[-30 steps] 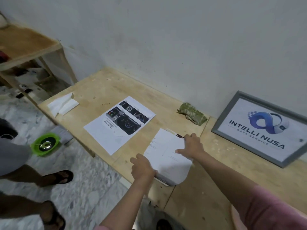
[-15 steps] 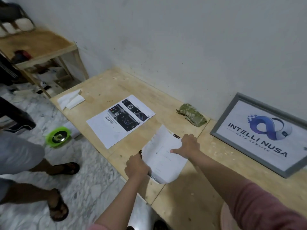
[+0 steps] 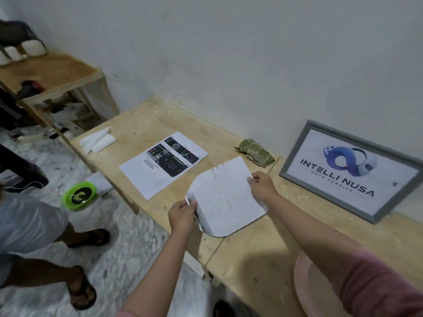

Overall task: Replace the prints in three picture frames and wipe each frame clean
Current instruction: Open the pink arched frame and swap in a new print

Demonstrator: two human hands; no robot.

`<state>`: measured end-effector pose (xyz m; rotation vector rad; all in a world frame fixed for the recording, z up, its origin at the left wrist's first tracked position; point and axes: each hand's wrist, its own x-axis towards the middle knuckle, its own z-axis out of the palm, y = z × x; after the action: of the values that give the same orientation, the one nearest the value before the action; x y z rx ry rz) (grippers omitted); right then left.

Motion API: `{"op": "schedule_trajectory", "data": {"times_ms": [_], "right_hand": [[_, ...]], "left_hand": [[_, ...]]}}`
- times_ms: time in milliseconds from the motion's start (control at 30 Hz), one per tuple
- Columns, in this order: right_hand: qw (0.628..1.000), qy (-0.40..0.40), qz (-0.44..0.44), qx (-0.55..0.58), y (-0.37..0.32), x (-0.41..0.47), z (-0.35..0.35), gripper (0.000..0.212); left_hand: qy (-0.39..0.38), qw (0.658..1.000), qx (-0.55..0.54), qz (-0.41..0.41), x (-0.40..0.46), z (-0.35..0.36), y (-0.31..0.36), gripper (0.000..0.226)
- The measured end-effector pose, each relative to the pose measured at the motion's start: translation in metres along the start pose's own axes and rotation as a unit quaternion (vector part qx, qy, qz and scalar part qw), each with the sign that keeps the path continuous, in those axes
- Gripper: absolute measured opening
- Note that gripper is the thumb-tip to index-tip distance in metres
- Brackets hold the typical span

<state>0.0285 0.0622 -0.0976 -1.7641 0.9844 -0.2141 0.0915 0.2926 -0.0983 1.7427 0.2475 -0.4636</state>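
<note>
Both hands pinch the white sheet (image 3: 225,197) near the bench's (image 3: 263,255) front edge: left hand (image 3: 182,215) on its 8 o'clock corner, right hand (image 3: 263,185) on the 2 o'clock edge. The sheet is bowed and face-down, with a dark edge under it at 7 o'clock, possibly a frame or backing. I'd keep the tension even and lift flat to avoid a crease.

The grey frame (image 3: 350,170) leans on the wall at 3 o'clock. The spare print (image 3: 163,163) lies at 10 o'clock, the green cloth (image 3: 255,152) at 1.

Can't make out the sheet's printed side or whatever's beneath it — only one frame is in view.
</note>
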Motion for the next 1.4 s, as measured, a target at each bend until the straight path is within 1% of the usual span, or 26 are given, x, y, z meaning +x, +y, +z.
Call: {"op": "schedule_trajectory", "data": {"times_ms": [33, 133, 200, 333, 367, 433, 467, 567, 667, 700, 767, 833, 933, 1033, 1100, 1167, 1267, 1400], "right_hand": [[1.000, 0.016, 0.015, 0.010, 0.002, -0.007, -0.007, 0.015], [0.992, 0.082, 0.062, 0.068, 0.017, -0.042, -0.035, 0.018], [0.986, 0.127, 0.085, 0.074, 0.032, -0.070, -0.056, 0.018], [0.965, 0.216, 0.121, 0.089, 0.075, -0.133, -0.101, 0.026], [0.958, 0.236, 0.130, 0.099, 0.087, -0.147, -0.111, 0.026], [0.942, 0.277, 0.153, 0.113, 0.108, -0.176, -0.131, 0.026], [0.935, 0.295, 0.162, 0.110, 0.119, -0.188, -0.139, 0.029], [0.920, 0.333, 0.181, 0.099, 0.152, -0.221, -0.162, 0.035], [0.907, 0.365, 0.193, 0.080, 0.179, -0.240, -0.178, 0.028], [0.904, 0.372, 0.196, 0.077, 0.188, -0.246, -0.185, 0.025], [0.912, 0.362, 0.178, 0.073, 0.202, -0.253, -0.192, 0.015], [0.921, 0.354, 0.158, 0.032, 0.219, -0.256, -0.199, 0.018], [0.932, 0.333, 0.140, -0.045, 0.237, -0.258, -0.206, 0.018], [0.930, 0.340, 0.096, -0.100, 0.254, -0.256, -0.208, 0.017], [0.930, 0.333, 0.082, -0.134, 0.264, -0.256, -0.206, 0.018], [0.928, 0.329, 0.077, -0.156, 0.269, -0.258, -0.205, 0.021], [0.927, 0.332, 0.054, -0.165, 0.272, -0.259, -0.198, 0.024], [0.925, 0.319, 0.041, -0.205, 0.274, -0.262, -0.194, 0.014]], "left_hand": [[-0.013, 1.000, 0.009, -0.003, -0.002, 0.001, -0.001, 0.020], [-0.078, 0.996, 0.043, 0.014, -0.022, 0.012, -0.006, 0.015], [-0.114, 0.991, 0.061, 0.023, -0.037, 0.022, -0.011, 0.014], [-0.189, 0.976, 0.100, 0.042, -0.076, 0.053, -0.022, 0.025], [-0.201, 0.973, 0.108, 0.043, -0.086, 0.062, -0.025, 0.024], [-0.219, 0.966, 0.131, 0.049, -0.109, 0.080, -0.031, 0.015], [-0.230, 0.960, 0.150, 0.059, -0.119, 0.087, -0.034, 0.016], [-0.273, 0.933, 0.211, 0.101, -0.145, 0.112, -0.049, 0.028], [-0.292, 0.908, 0.269, 0.136, -0.161, 0.134, -0.062, 0.021], [-0.296, 0.899, 0.286, 0.149, -0.168, 0.143, -0.068, 0.018], [-0.295, 0.887, 0.315, 0.166, -0.174, 0.155, -0.077, 0.014], [-0.289, 0.876, 0.339, 0.186, -0.181, 0.165, -0.084, 0.010], [-0.282, 0.863, 0.364, 0.209, -0.187, 0.174, -0.094, 0.012], [-0.276, 0.843, 0.391, 0.244, -0.193, 0.179, -0.102, 0.008], [-0.270, 0.833, 0.402, 0.268, -0.194, 0.181, -0.106, 0.008], [-0.266, 0.821, 0.419, 0.282, -0.197, 0.183, -0.106, 0.013], [-0.265, 0.804, 0.436, 0.304, -0.198, 0.182, -0.105, 0.030], [-0.270, 0.782, 0.462, 0.320, -0.196, 0.181, -0.102, 0.031]]}}
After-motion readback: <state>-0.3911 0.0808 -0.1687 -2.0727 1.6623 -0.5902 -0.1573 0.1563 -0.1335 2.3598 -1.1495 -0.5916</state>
